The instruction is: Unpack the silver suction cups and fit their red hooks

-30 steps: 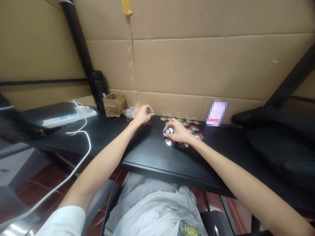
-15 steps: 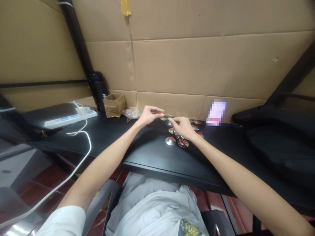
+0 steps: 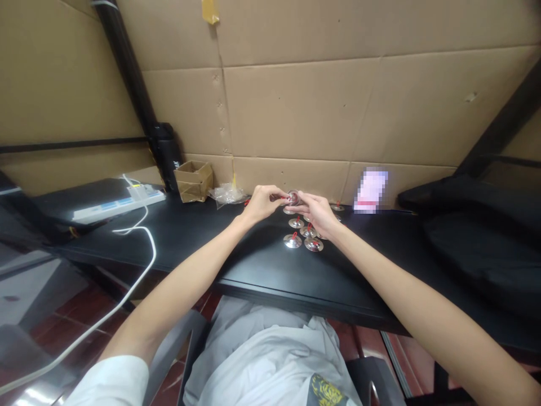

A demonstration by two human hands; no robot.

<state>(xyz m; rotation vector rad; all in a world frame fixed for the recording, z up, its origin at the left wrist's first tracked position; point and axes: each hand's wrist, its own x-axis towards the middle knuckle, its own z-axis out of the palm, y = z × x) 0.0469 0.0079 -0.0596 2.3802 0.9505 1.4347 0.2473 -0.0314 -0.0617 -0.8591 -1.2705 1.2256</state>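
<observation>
A small silver finger cymbal (image 3: 293,196) is held up between my two hands, its hollow side partly turned toward me. My left hand (image 3: 264,203) pinches at its left side, where a bit of red cord shows by the fingertips. From the right, my right hand (image 3: 319,213) grips the cymbal's rim between thumb and fingers. Below the hands, several more finger cymbals with red loops lie on the black table, among them a front left cymbal (image 3: 292,241) and a front right cymbal (image 3: 313,244). Others are partly hidden behind my right hand.
Left of the hands lie a clear plastic bag (image 3: 228,194), a small open cardboard box (image 3: 193,181) and a black bottle (image 3: 166,152). A white power strip (image 3: 118,207) trails a cable. A phone (image 3: 371,192) leans at the back right near a black bag (image 3: 473,237). Cardboard walls the back.
My right hand has come up from the cymbals on the table with one cymbal and met my left hand. The left hand has shifted slightly right.
</observation>
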